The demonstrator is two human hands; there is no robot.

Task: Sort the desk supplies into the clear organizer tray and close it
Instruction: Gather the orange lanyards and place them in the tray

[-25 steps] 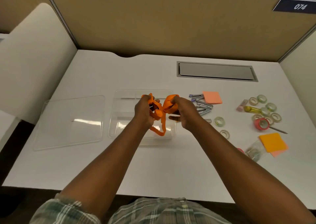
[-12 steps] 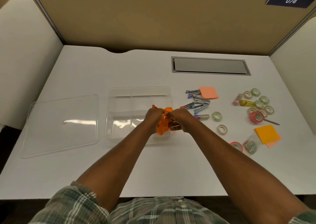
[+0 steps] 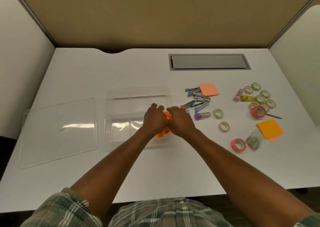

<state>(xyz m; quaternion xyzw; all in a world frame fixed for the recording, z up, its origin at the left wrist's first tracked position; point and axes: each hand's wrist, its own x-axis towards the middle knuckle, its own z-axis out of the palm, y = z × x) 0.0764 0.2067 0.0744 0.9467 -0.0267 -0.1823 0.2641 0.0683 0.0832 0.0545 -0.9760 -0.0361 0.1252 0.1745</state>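
The clear organizer tray (image 3: 121,91) lies open at the desk's middle, and its clear lid (image 3: 57,131) lies flat to its left. My left hand (image 3: 155,119) and my right hand (image 3: 181,122) are side by side over the tray's front right compartment. Both have their fingers curled down on a bunched orange strap (image 3: 162,134), which is mostly hidden under them. Right of the tray lie several small staplers (image 3: 200,98), a salmon sticky pad (image 3: 208,89) and two clear tape rolls (image 3: 217,113).
Far right holds a cluster of tape rolls (image 3: 259,96), a red tape roll (image 3: 258,111), a pink tape roll (image 3: 238,145), a bag of clips (image 3: 254,140) and orange sticky notes (image 3: 269,128). A grey cable hatch (image 3: 208,62) sits at the back. Partition walls enclose the desk.
Both hands came down from above the tray into its front right compartment, bunching the orange strap together as they went.
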